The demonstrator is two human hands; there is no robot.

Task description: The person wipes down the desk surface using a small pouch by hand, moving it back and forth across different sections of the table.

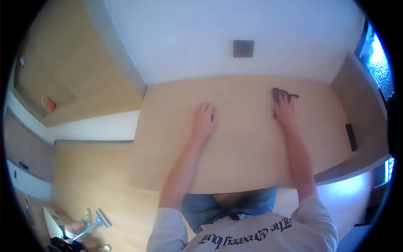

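- Exposure: moderately bright; desktop evenly lit, wall tinged blue.
- Source: daylight, window at upper right; panes blown out to white-cyan.
- Glare: blue-white patch on pale surface, lower right.
- Shadows: soft, faint beside left hand.
- Optics: fisheye; straight edges bow, black vignette fills corners.
- Focus: overall soft; dark object lacks fine detail; mop at lower left smeary.

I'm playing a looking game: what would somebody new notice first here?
Probably the right hand on a dark thing atop the pale brown tabletop, with the left hand apart from it on the left. Next, perhaps, the glowing window at the far right and the blue-handled mop at lower left.
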